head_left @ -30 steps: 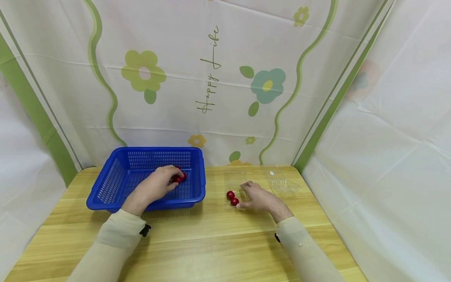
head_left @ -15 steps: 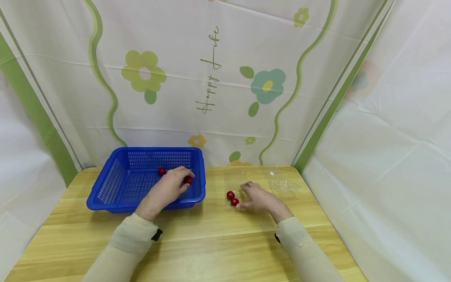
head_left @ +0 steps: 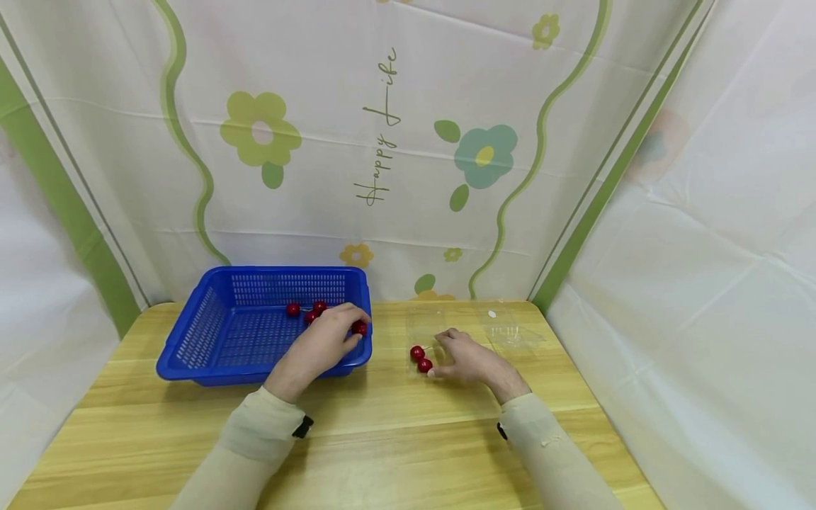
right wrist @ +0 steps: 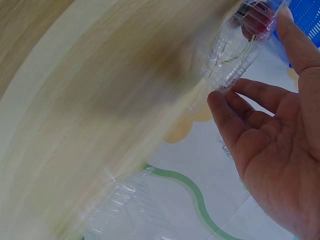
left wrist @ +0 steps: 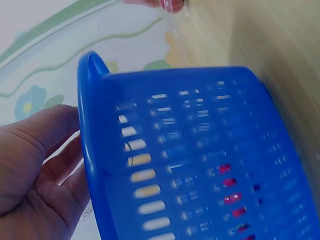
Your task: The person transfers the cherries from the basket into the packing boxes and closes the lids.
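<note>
My left hand (head_left: 324,341) is over the right side of a blue plastic basket (head_left: 263,373), pinching a red cherry (head_left: 360,329) with thumb and fingers. More red cherries (head_left: 293,309) with stems lie on the basket floor. In the left wrist view the basket wall (left wrist: 200,135) covers the fingertips, and red shows through its slots. My right hand (head_left: 473,360) grips the edge of an opened clear plastic box (head_left: 426,319), thumb on the near side and fingers on the far side. Two joined cherries (head_left: 424,365) lie inside that box.
A second clear plastic box (head_left: 510,333) stands open to the right, behind the right hand. Both boxes and the basket are on a wooden table (head_left: 382,453). A white flowered curtain (head_left: 319,177) hangs behind and at the sides.
My left hand has moved right across the basket, carrying a cherry towards its right rim. Several cherries it covered now show behind it. The right hand and its box have stayed still.
</note>
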`<state>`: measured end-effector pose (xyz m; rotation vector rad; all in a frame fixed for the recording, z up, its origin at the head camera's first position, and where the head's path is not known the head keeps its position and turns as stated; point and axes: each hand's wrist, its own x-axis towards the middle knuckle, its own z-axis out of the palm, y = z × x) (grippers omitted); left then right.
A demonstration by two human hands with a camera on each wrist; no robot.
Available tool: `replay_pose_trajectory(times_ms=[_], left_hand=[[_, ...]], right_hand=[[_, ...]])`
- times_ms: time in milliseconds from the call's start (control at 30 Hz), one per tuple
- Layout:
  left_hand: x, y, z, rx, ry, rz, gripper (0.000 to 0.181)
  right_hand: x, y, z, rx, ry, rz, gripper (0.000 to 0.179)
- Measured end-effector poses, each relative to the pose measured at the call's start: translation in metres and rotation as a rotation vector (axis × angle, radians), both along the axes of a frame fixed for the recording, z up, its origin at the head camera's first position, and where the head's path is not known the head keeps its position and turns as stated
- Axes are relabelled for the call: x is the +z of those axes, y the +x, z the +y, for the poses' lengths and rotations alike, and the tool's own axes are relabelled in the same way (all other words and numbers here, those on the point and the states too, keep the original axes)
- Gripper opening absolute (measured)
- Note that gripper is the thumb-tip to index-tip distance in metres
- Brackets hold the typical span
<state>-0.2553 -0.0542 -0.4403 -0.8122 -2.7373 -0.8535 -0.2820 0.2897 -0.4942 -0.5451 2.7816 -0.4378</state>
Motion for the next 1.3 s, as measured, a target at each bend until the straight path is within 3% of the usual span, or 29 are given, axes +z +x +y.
replay_pose_trajectory(times_ms=[733, 867, 900, 1000, 1100, 1133, 1300], left_hand=[[0.000, 0.005, 0.043, -0.064, -0.004, -0.013, 0.022], [-0.012, -0.003, 0.049, -0.114, 0.018, -0.004, 0.024], [-0.030, -0.016, 0.048, -0.144, 0.038, 0.019, 0.022], [-0.038, -0.021, 0.053, -0.175, 0.045, 0.037, 0.022], [-0.037, -0.018, 0.060, -0.182, 0.047, 0.017, 0.022], [-0.021, -0.005, 0.064, -0.160, 0.030, -0.012, 0.023], [-0.017, 0.004, 0.077, -0.133, 0.001, -0.042, 0.022]], right_hand=[[-0.001, -0.002, 0.000, 0.005, 0.003, 0.000, 0.092], [-0.002, -0.003, 0.000, 0.001, 0.000, 0.001, 0.094], [-0.001, -0.003, 0.000, 0.000, -0.001, 0.000, 0.094], [-0.001, -0.002, 0.000, -0.003, -0.002, 0.000, 0.095], [0.000, -0.002, 0.000, -0.004, -0.005, -0.001, 0.095], [0.000, -0.002, 0.000, -0.003, -0.006, -0.001, 0.095], [-0.001, -0.002, 0.000, -0.001, -0.003, 0.001, 0.095]])
